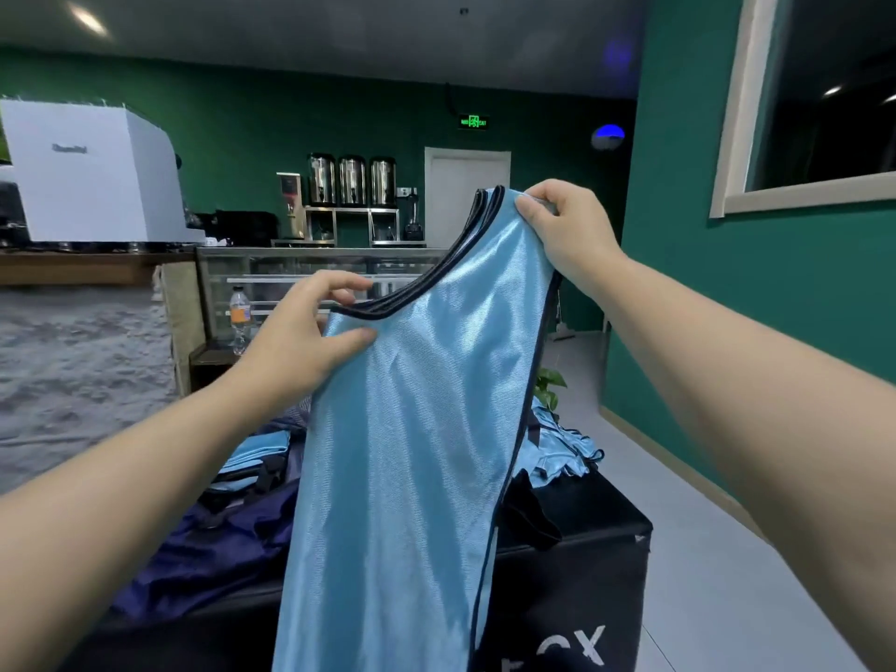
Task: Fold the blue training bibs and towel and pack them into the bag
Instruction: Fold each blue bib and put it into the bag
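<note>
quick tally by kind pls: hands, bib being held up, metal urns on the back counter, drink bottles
Hands: 2, left hand and right hand, both gripping the bib
Held-up blue bib: 1
Metal urns: 3
Drink bottle: 1
Total: 7
More blue fabric lies behind the bib; pieces can't be counted.

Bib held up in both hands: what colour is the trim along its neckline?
Dark navy, almost black, on the light blue bib; head view.
</note>
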Motion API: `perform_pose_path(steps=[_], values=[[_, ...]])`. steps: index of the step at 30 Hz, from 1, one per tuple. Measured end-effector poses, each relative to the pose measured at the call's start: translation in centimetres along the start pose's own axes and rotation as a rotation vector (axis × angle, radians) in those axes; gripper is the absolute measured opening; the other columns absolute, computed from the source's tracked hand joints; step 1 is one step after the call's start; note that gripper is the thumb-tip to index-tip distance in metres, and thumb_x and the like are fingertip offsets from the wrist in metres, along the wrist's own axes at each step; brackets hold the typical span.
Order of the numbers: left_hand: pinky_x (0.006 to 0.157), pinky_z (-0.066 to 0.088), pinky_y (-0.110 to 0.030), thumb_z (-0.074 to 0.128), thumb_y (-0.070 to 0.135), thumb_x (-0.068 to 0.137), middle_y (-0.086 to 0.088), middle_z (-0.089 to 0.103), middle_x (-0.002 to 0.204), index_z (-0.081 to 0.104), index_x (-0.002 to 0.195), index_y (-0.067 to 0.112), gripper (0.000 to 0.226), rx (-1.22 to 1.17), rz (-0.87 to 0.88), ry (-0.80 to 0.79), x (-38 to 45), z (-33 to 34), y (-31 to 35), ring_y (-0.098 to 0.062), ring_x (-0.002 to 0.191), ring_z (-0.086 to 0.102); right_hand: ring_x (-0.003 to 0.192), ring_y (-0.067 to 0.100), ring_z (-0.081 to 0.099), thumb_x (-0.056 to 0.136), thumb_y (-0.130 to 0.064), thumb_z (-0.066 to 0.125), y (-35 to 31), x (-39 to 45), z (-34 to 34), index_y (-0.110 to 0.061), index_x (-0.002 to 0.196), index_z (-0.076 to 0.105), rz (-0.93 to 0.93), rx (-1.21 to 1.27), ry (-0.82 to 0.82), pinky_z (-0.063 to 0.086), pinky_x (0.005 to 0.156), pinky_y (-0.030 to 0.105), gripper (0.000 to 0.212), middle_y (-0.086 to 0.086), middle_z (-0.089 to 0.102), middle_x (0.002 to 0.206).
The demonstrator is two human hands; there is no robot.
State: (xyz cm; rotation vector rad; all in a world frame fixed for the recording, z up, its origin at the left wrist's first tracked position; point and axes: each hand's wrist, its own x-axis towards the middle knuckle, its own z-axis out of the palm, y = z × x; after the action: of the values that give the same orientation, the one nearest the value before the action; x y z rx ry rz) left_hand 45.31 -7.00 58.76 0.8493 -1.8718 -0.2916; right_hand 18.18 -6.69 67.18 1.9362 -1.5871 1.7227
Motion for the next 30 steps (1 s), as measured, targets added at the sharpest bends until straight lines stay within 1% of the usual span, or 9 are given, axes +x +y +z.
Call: perform_pose_path(steps=[3,5,6,8,14,17,20,25,30], values=[[0.075,0.044,-0.016,0.074,0.023,0.082,0.013,0.054,0.114,0.053,0.124,0.030,0.047,-0.092,-0.288,-0.159,0.6,0.9,-2.0,0.004,0.099,0.055,0.070,0.001,0.051,0.098,-0.030,0.052,1.8,0.0,1.8,-0.017,0.094,0.063,0.039,0.004,-0.045,0.041,0.061,0.019,0.017,-0.014,0.056,0.079],[0.058,0.049,-0.013,0.073,0.022,0.082,0.009,0.068,0.098,0.070,0.101,0.022,0.019,-0.229,-0.405,-0.295,0.9,1.6,-3.9,-0.001,0.081,0.065,0.071,0.001,0.052,0.097,-0.031,0.053,3.4,0.2,3.6,-0.018,0.093,0.063,0.065,0.007,-0.075,0.041,0.062,0.019,0.016,-0.014,0.057,0.080],[0.057,0.050,-0.018,0.072,0.021,0.082,0.004,0.072,0.087,0.074,0.087,0.020,0.005,-0.252,-0.444,-0.313,1.0,2.1,-5.1,-0.009,0.074,0.066,0.072,0.002,0.052,0.097,-0.032,0.053,4.3,0.3,4.6,-0.019,0.094,0.063,0.081,0.005,-0.090,0.042,0.063,0.020,0.017,-0.013,0.057,0.081],[0.063,0.050,-0.024,0.073,0.021,0.082,0.000,0.072,0.075,0.074,0.075,0.011,0.013,-0.233,-0.474,-0.320,1.2,3.3,-8.0,-0.013,0.066,0.062,0.075,0.004,0.053,0.097,-0.034,0.053,6.3,0.5,6.7,-0.019,0.095,0.063,0.117,-0.012,-0.119,0.045,0.067,0.023,0.019,-0.013,0.057,0.082],[0.043,0.038,-0.014,0.069,0.024,0.087,0.011,0.056,0.048,0.065,0.076,0.003,0.024,-0.131,-0.604,-0.266,0.0,9.4,-16.6,0.004,0.042,0.043,0.086,0.023,0.060,0.097,-0.036,0.052,13.7,0.0,14.4,-0.020,0.089,0.061,0.237,-0.091,-0.163,0.048,0.075,0.038,0.020,0.000,0.064,0.091],[0.063,0.046,-0.028,0.071,0.042,0.078,-0.013,0.064,0.071,0.061,0.083,-0.003,0.046,-0.146,-0.623,-0.227,0.3,11.6,-20.6,-0.011,0.065,0.053,0.080,0.020,0.055,0.098,-0.034,0.050,16.1,0.4,17.2,-0.020,0.089,0.058,0.244,-0.093,-0.163,0.039,0.065,0.033,0.019,-0.002,0.060,0.086],[0.065,0.038,-0.032,0.067,0.026,0.086,-0.022,0.062,0.075,0.063,0.084,0.003,0.023,-0.085,-0.593,-0.168,1.5,13.1,-23.4,-0.013,0.066,0.048,0.065,0.014,0.045,0.098,-0.032,0.051,18.0,1.8,19.5,-0.018,0.085,0.054,0.252,-0.070,-0.201,0.031,0.058,0.031,0.019,-0.006,0.050,0.070],[0.051,0.027,-0.020,0.059,0.007,0.091,0.001,0.029,0.059,0.032,0.090,0.010,0.027,-0.033,-0.471,0.018,2.5,15.1,-25.8,-0.007,0.051,0.026,0.071,0.015,0.048,0.097,-0.025,0.055,21.7,4.1,23.0,-0.010,0.083,0.059,0.279,-0.025,-0.320,0.036,0.059,0.024,0.021,0.001,0.056,0.079],[0.045,0.024,-0.019,0.041,-0.011,0.089,0.007,0.035,0.052,0.045,0.068,0.020,0.038,-0.109,-0.459,-0.036,2.5,17.3,-30.0,-0.006,0.046,0.030,0.068,0.009,0.047,0.098,-0.025,0.054,25.7,5.5,26.8,-0.011,0.086,0.059,0.281,-0.050,-0.387,0.032,0.049,0.006,0.019,-0.005,0.054,0.076]])
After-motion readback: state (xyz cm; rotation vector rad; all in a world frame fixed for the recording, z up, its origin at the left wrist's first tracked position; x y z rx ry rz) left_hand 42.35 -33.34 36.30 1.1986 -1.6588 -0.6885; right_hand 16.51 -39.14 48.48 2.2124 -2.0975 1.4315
